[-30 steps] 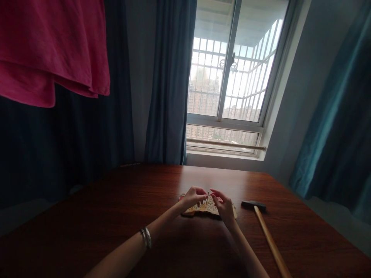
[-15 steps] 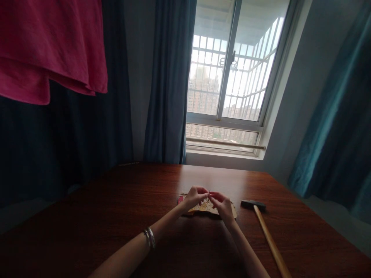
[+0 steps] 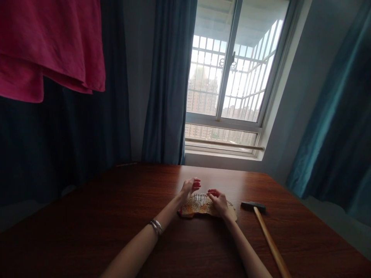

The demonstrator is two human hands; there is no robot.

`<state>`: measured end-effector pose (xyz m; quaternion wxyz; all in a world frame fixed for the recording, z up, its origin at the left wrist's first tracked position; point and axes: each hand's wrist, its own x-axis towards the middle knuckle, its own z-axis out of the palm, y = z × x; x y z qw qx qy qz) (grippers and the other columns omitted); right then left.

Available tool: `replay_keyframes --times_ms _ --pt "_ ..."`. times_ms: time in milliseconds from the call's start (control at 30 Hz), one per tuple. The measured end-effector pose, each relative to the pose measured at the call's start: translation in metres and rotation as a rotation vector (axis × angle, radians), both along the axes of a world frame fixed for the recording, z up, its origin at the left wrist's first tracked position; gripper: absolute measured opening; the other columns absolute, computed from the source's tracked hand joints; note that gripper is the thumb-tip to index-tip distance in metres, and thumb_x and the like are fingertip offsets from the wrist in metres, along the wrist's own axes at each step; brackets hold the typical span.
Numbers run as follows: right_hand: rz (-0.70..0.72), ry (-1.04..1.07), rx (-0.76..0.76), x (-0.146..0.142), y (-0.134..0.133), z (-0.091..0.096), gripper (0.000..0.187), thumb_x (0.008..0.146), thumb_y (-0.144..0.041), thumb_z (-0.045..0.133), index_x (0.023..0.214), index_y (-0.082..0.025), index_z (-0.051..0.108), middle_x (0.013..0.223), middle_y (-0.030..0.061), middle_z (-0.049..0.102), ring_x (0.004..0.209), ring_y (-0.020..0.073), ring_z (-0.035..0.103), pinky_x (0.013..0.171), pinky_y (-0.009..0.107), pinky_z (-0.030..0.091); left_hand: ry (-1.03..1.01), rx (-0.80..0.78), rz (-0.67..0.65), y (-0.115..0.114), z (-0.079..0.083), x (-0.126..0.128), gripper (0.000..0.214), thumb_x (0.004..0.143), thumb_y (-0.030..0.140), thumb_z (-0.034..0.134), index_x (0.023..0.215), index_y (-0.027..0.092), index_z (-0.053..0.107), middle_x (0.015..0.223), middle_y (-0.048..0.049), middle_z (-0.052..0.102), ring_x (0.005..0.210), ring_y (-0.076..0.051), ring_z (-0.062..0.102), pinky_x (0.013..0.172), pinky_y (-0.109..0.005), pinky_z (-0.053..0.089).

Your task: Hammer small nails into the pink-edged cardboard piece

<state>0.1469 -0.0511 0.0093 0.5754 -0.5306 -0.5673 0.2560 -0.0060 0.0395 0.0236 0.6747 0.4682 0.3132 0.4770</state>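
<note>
A flat, speckled tan board (image 3: 197, 210) with a ragged front edge and a reddish left end lies on the table in front of me. Several thin nails (image 3: 199, 197) stand upright in a row along it. My right hand (image 3: 218, 201) is over the board's right half, its thumb and fingertips pinched around a nail at the right end of the row. Above the board's left end, my left hand (image 3: 189, 188) is raised with its fingers apart, holding nothing. Two bracelets circle the left wrist.
To the right of the board lies a hammer (image 3: 271, 237), its dark head away from me and its wooden handle toward me. The brown wooden table (image 3: 130, 216) reaches back to a barred window (image 3: 226, 77). A pink cloth (image 3: 52, 46) hangs at upper left, before blue curtains (image 3: 168, 85).
My left hand has come away from my right fingertips, moving left and up, and its fingers have opened. The row of nails now shows between the hands. The hammer lies where it was.
</note>
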Motion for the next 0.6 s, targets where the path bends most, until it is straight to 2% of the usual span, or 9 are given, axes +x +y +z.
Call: replay_keyframes --times_ms 100,200,467,600 --pt "-0.003 -0.035 0.004 0.0 0.0 -0.004 0.031 0.067 -0.044 0.061 0.08 -0.016 0.068 0.079 0.0073 0.071 0.074 0.0221 0.065 0.071 0.034 0.05 -0.089 -0.096 -0.025 0.002 -0.008 0.0 0.029 0.078 0.038 0.051 0.08 0.011 0.062 0.07 -0.0085 0.064 0.068 -0.015 0.062 0.071 -0.028 0.049" --pt "-0.001 -0.07 0.011 0.0 -0.001 -0.006 0.027 0.069 -0.041 0.06 0.08 -0.017 0.068 0.079 0.0068 0.071 0.074 0.0217 0.065 0.071 0.034 0.049 -0.08 -0.108 -0.036 -0.001 -0.011 0.0 0.032 0.078 0.041 0.05 0.079 0.011 0.062 0.067 -0.0076 0.064 0.066 -0.016 0.062 0.069 -0.029 0.049" --pt "-0.03 -0.208 -0.015 0.0 0.002 -0.015 0.02 0.073 -0.031 0.053 0.08 -0.02 0.068 0.075 0.0027 0.07 0.071 0.0174 0.064 0.066 0.027 0.047 0.087 0.199 -0.079 -0.016 -0.01 0.0 0.046 0.073 0.053 0.051 0.085 0.01 0.063 0.067 -0.0062 0.063 0.068 -0.018 0.06 0.069 -0.03 0.045" --pt "-0.037 -0.271 -0.013 -0.001 0.003 -0.02 0.018 0.074 -0.029 0.052 0.079 -0.02 0.067 0.074 0.001 0.069 0.069 0.0152 0.062 0.064 0.024 0.046 0.255 0.358 -0.087 -0.019 -0.009 -0.002 0.045 0.073 0.053 0.053 0.088 0.011 0.064 0.072 -0.0052 0.064 0.071 -0.017 0.06 0.069 -0.028 0.044"
